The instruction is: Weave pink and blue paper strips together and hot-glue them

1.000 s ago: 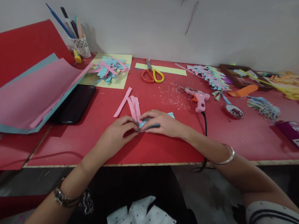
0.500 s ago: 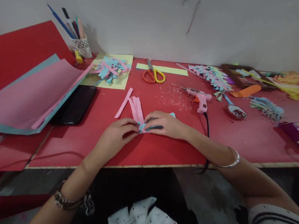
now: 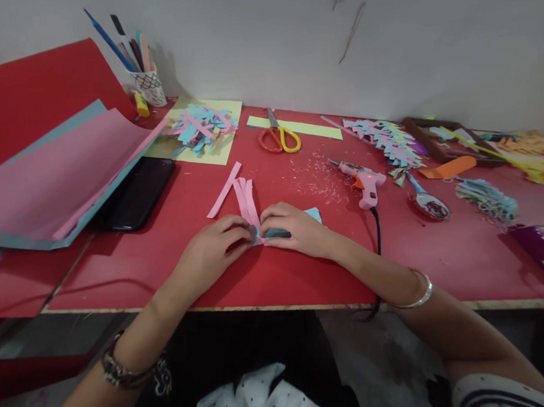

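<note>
At the middle of the red table, both hands meet at the lower ends of pink paper strips and pale blue paper. My left hand pinches the paper from the left, fingers curled. From the other side my right hand has its fingers bent and closed on the same small bundle, with blue paper showing beneath them. The fingertips hide how the pieces overlap. One more pink strip lies slantwise beyond my left hand. A blue paper piece shows just behind my right hand.
Scissors lie across a yellow strip at the back. A pink glue gun with a black cord stands at right. Cut paper scraps are heaped at back left, beside a phone and large coloured sheets.
My fingertips have drawn closer together over the paper, covering more of the blue. The right hand has shifted slightly left, and more blue paper shows behind it.
</note>
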Tool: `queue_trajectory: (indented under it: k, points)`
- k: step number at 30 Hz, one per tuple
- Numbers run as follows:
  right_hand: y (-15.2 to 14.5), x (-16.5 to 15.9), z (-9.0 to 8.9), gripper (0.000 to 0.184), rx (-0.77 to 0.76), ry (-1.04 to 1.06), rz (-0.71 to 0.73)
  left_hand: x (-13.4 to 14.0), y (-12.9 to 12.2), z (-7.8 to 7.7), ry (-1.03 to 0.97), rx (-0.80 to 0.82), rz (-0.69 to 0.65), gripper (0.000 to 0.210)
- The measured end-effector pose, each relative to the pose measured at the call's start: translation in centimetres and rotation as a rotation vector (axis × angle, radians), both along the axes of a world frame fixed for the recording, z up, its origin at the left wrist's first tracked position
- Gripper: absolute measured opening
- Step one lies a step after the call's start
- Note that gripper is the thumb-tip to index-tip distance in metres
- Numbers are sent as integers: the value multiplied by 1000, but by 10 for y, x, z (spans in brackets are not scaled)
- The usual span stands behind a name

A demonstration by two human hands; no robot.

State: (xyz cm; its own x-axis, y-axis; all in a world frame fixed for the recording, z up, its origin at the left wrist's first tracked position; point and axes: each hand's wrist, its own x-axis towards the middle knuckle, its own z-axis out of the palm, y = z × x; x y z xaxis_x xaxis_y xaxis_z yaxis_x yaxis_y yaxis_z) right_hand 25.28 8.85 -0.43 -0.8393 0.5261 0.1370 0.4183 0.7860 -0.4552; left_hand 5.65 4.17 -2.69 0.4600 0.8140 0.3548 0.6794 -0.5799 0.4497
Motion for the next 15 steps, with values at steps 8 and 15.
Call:
queue_trajectory:
  k: [8, 15]
  points:
    - [0, -3, 0, 13, 17, 2, 7, 0, -1, 0, 37, -23, 83, 20]
    - [-9, 2, 5, 15, 75, -68, -57, -2, 0, 0, 41, 0, 143, 22]
